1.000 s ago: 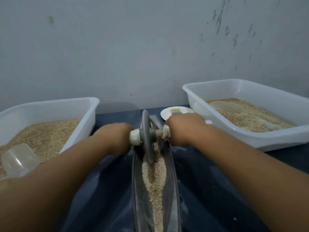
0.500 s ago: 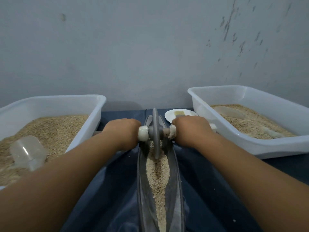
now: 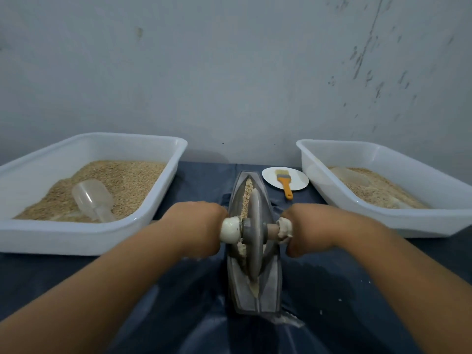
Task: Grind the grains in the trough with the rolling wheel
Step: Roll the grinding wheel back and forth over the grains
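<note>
Now I see both hands on the axle of the rolling wheel (image 3: 255,233). My left hand (image 3: 198,227) is closed around the left end of the handle, just beside the white knob (image 3: 230,229), and my right hand (image 3: 310,229) is closed around the right end, next to the other white collar (image 3: 285,228). The fingers themselves are hidden under the knuckles, so I judge the grip only from the curled shape of both fists.

The wheel stands upright on its edge inside the trough (image 3: 274,277), a long grey metal boat that lies on the dark blue cloth (image 3: 332,290) and points away from me toward the wall. The wheel sits in the near half of the trough. Grains (image 3: 247,194) lie in the groove beyond the wheel, and a little pale ground material shows below it at the near end; how fine it is, I cannot tell.

On the left stands a white tub (image 3: 163,200) with grain and a clear plastic scoop (image 3: 92,199) lying on the grain. On the right is a second white tub (image 3: 319,169), also with grain. Between the trough and this right tub is a small white plate (image 3: 270,180), and a brush with an orange handle (image 3: 285,185) rests across it, the handle reaching over the plate's near rim.
</note>
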`<state>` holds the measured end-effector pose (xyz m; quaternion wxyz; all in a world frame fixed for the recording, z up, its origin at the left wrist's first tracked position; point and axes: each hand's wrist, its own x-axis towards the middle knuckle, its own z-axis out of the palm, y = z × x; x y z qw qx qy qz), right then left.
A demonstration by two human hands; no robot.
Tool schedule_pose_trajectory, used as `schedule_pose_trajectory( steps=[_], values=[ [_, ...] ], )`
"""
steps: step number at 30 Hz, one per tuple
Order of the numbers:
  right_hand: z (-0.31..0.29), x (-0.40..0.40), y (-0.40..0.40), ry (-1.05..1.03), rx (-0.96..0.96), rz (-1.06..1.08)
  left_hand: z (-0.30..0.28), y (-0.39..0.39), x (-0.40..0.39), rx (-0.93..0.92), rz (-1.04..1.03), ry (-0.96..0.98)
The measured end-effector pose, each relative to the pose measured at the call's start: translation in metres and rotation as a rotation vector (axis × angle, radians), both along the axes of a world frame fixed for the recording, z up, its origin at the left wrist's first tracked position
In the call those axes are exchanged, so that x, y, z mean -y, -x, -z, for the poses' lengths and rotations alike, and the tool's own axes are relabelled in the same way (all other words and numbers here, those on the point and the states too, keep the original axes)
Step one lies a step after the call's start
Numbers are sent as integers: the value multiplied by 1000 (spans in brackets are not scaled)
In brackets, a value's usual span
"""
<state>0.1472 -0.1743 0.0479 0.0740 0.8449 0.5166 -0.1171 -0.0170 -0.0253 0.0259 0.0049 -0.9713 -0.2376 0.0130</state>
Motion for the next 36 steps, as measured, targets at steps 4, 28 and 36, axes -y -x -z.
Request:
schedule_pose_trajectory(
  steps=[4, 28, 36],
  values=[
    [-11, 13, 2, 43, -172, 3, -6, 9, 5, -36, 21, 0],
    [7, 18, -4, -2, -117, -10, -3, 4, 3, -41, 36, -45],
    [37, -42, -29, -409, 413, 76, 11, -41, -27, 71, -136, -30]
  ],
)
